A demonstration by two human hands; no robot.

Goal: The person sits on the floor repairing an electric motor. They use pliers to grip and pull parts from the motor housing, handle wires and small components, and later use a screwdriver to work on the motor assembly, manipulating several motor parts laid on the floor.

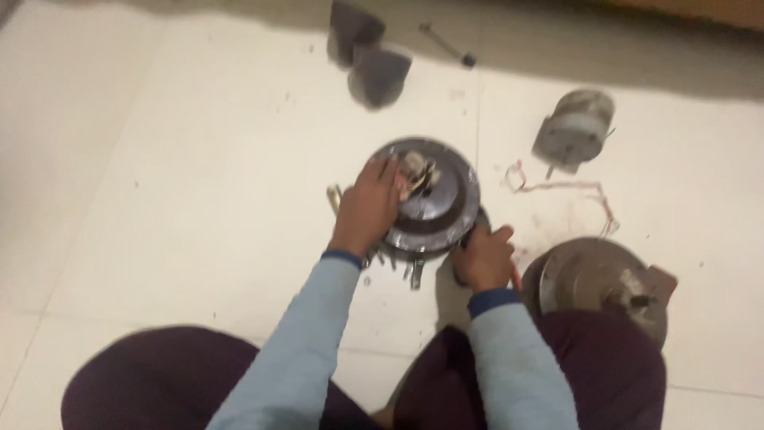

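A round grey metal motor housing (446,203) lies on the pale tiled floor in front of my knees. My left hand (368,205) rests on its left side, fingers spread over the top near a small cluster of parts at the centre. My right hand (483,256) is closed at the housing's lower right edge around a dark tool with a red handle (516,276), mostly hidden by the fingers. The image is motion blurred.
A second round metal cover (593,279) lies by my right knee. A small cylindrical motor (574,127) with thin red and white wires (569,189) sits further right. Two dark cup-shaped parts (368,56) and a bolt (447,45) lie at the top. Loose metal pieces (410,269) lie under the housing.
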